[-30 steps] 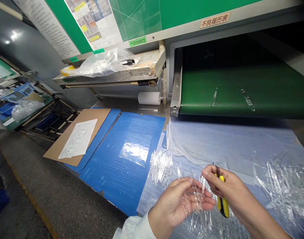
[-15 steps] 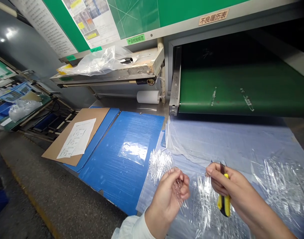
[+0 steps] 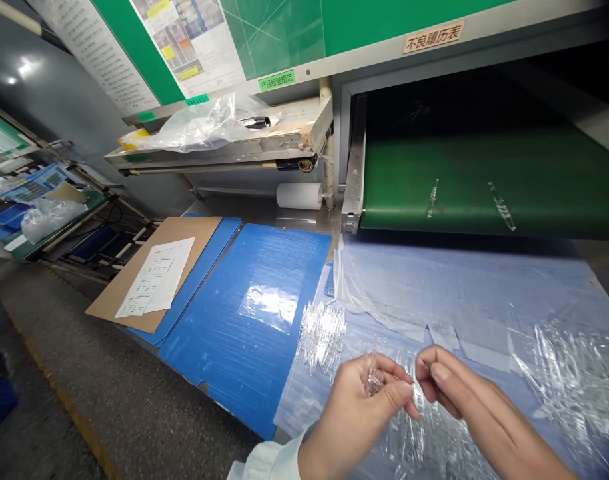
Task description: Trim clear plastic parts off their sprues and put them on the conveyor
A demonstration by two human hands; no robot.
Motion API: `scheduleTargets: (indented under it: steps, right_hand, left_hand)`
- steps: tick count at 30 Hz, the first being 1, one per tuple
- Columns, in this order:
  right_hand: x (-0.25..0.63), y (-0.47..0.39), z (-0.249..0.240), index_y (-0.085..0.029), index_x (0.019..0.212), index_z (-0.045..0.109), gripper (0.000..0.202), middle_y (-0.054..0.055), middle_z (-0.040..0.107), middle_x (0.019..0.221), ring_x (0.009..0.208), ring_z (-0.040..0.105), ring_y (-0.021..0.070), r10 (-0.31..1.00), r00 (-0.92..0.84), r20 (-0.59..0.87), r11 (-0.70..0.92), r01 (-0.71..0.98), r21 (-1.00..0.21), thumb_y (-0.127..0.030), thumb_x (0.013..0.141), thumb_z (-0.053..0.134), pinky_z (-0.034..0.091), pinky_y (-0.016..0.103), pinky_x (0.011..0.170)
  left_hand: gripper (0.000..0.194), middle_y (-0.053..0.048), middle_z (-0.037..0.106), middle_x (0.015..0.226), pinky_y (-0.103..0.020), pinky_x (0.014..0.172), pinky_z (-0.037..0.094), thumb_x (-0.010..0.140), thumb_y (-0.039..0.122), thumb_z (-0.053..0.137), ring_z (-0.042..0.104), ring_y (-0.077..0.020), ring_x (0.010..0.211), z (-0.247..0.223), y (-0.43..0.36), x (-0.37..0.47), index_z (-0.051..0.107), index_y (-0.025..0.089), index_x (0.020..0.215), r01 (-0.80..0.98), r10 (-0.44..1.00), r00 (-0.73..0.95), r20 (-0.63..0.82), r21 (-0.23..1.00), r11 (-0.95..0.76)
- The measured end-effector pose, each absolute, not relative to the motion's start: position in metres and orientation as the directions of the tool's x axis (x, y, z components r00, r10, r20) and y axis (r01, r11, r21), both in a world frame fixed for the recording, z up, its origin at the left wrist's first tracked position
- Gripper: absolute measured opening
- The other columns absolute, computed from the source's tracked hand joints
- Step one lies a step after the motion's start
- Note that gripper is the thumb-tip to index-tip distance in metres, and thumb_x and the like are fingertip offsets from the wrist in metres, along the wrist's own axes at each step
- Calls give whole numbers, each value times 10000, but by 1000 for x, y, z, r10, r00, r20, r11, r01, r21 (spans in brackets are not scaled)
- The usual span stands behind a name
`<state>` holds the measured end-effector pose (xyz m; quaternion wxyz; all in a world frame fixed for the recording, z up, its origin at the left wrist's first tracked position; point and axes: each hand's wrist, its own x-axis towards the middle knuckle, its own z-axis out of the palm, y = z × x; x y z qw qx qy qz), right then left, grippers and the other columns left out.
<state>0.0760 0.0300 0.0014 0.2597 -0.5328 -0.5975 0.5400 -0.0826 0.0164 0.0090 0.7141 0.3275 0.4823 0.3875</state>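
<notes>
My left hand point(image 3: 367, 407) is closed around a few thin clear plastic pieces point(image 3: 372, 375), which stick up between thumb and fingers. Close beside it, almost fingertip to fingertip, is my right hand point(image 3: 457, 387), its fingers curled shut. A thin dark tip point(image 3: 426, 366) shows at those fingers; the yellow utility knife's body is hidden behind the hand. Under both hands lies a loose heap of clear plastic pieces point(image 3: 409, 440). A tidier pile of such pieces point(image 3: 323, 333) lies left of my left hand, and another heap point(image 3: 579, 373) spreads at the right.
A green conveyor belt point(image 3: 474, 180) ends above the sheet-covered table point(image 3: 464, 280). Left are a blue board point(image 3: 224, 320) with a clear bag point(image 3: 270, 303) and cardboard point(image 3: 149, 267) with papers. A shelf point(image 3: 264, 143) with plastic film overhangs the back.
My hands have come together, the left moving right and turning so its pieces point up. My right hand has turned, and the yellow utility knife has gone out of sight behind it.
</notes>
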Motion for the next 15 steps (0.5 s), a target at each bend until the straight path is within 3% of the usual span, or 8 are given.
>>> scheduleTargets:
  steps: [7, 15]
  right_hand:
    - [82, 16, 3, -259, 767, 560, 316, -35, 599, 684, 595, 588, 130, 881, -460, -114, 174, 538, -825, -374, 976, 352, 434, 233, 559]
    - [82, 16, 0, -254, 818, 560, 255, -9, 626, 696, 591, 614, 151, 873, -484, -55, 254, 549, -796, -349, 970, 380, 468, 243, 526]
  left_hand:
    - [217, 16, 608, 571, -245, 669, 400, 817, 361, 628, 484, -87, 533, 7, 15, -86, 586, 152, 774, -207, 889, 236, -392, 874, 440]
    - [189, 15, 590, 628, -243, 674, 425, 768, 316, 681, 574, -119, 632, 14, 12, -88, 603, 147, 806, -174, 883, 213, -419, 873, 456]
